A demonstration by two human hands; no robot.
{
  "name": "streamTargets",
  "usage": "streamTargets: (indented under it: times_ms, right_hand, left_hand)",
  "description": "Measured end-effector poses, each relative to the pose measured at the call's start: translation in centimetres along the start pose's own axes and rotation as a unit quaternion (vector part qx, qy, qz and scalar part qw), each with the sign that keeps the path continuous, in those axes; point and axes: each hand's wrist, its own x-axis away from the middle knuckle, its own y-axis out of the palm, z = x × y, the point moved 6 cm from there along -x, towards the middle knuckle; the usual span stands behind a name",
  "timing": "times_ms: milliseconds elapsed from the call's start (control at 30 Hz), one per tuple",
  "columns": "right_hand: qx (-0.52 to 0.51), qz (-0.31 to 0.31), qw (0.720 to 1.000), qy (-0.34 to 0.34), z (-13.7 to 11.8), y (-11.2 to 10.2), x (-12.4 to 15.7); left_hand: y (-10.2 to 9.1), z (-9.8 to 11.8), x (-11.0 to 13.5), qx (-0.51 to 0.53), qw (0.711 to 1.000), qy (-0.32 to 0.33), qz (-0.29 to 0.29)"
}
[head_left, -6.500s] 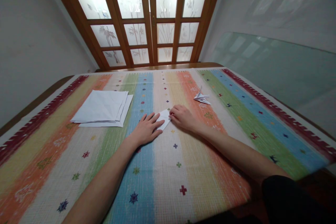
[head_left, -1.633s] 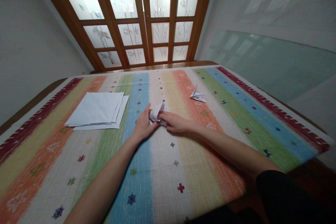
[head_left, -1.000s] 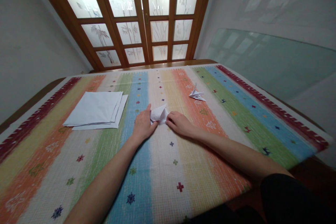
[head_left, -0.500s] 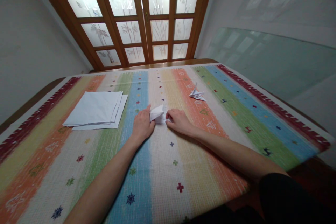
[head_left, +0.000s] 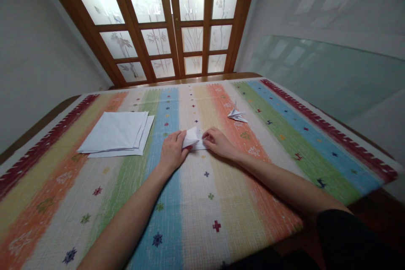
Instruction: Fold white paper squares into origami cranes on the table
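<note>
A small, partly folded piece of white paper [head_left: 193,139] lies on the striped tablecloth [head_left: 221,185] in the middle of the table. My left hand [head_left: 171,152] rests at its left side, fingers curled and pinching a raised flap of the paper. My right hand [head_left: 217,142] presses on the paper's right edge with bent fingertips. Both forearms lie along the cloth toward me.
A stack of white paper sheets [head_left: 116,132] lies to the left of my hands. A finished folded paper figure [head_left: 236,114] sits farther back on the right. A wooden door with frosted glass panes [head_left: 177,21] stands behind the table. A glass sheet [head_left: 319,76] leans on the right wall.
Over the last seconds the flat paper was lifted and a flap opened up. In the last half second the flap has been lowered and my left fingers have closed more over it.
</note>
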Motion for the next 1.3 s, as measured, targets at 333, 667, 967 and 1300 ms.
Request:
streamTargets:
  times_ms: [333, 667, 967, 1300]
  right_hand:
    - [0.174, 0.043, 0.924, -0.337, -0.7, -0.3, -2.2]
    - [0.314, 0.044, 0.878, -0.359, -2.1, 1.4, -2.7]
    - [0.429, 0.154, 0.846, -0.276, -5.1, 2.0, 1.4]
    - [0.347, -0.03, 0.923, -0.163, -5.8, 1.3, 1.0]
  left_hand:
    - [0.7, -1.0, 0.0, 0.032, 0.999, -0.005, 0.02]
    - [-1.8, -0.2, 0.7, -0.036, 0.985, 0.028, 0.169]
    - [-1.1, 0.7, 0.5, 0.087, 0.988, 0.114, 0.049]
    - [0.4, 1.2, 0.4, 0.094, 0.984, 0.138, -0.059]
